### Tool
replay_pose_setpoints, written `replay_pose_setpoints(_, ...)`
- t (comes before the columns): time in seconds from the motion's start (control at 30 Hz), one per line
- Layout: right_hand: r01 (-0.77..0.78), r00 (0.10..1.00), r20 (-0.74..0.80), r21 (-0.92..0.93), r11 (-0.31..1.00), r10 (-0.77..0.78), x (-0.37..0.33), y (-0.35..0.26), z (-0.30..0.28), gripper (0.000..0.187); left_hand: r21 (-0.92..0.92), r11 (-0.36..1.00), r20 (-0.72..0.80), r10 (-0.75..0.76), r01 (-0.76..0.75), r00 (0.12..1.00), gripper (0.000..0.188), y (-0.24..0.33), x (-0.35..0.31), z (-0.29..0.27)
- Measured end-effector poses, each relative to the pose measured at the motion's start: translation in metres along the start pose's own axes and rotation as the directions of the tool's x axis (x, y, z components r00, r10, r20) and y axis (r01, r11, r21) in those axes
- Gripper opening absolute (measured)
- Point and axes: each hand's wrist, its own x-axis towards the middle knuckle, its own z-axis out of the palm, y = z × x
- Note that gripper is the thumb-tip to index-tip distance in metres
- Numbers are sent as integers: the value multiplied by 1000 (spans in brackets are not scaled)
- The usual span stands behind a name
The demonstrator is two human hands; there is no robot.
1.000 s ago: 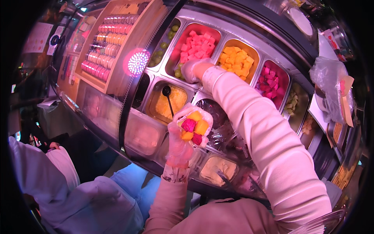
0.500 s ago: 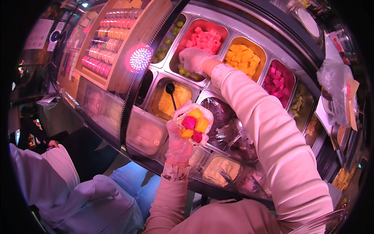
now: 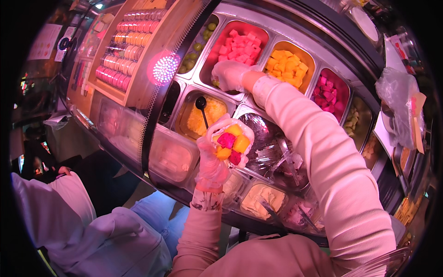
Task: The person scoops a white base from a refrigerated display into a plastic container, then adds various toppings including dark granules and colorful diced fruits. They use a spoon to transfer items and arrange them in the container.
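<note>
In my gloved left hand [image 3: 212, 168] I hold a pale, ruffled-edged cup [image 3: 250, 135] upright over the counter, fingers wrapped round its side. Yellow mango cubes [image 3: 240, 143] and magenta dragon fruit pieces [image 3: 226, 140] are heaped in its top. My gloved right hand [image 3: 232, 75] dips into the near part of a steel pan, beside pink watermelon cubes [image 3: 240, 47]. Its fingers are curled down, with a bit of green grape [image 3: 215, 83] showing at the tips. Whatever lies inside the fingers is hidden.
More pans hold mango cubes [image 3: 287, 69], dragon fruit [image 3: 326, 94], green grapes [image 3: 198, 47] and yellow shreds [image 3: 212, 111] with a black spoon [image 3: 201, 103]. Plastic film [image 3: 265, 141] covers one pan. Tubs of cream [image 3: 263, 199] line the near edge. Macarons [image 3: 122, 64] stand left; another person [image 3: 101, 235] is at lower left.
My right hand has curled deeper over the grapes, which are now mostly covered. My left hand and the cup have shifted slightly, staying in nearly the same place.
</note>
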Motion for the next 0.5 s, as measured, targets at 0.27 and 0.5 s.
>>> replay_pose_setpoints(0.27, 540, 840, -200, 219, 813, -504, -113, -54, -51, 22, 80, 996, 167, -59, 46, 984, 98, -3, 6, -22)
replay_pose_setpoints(0.5, 409, 906, 152, -77, 909, -394, -151, -98, -59, 26, 2, 990, -24, -144, 144, 989, 87, -14, -9, -7)
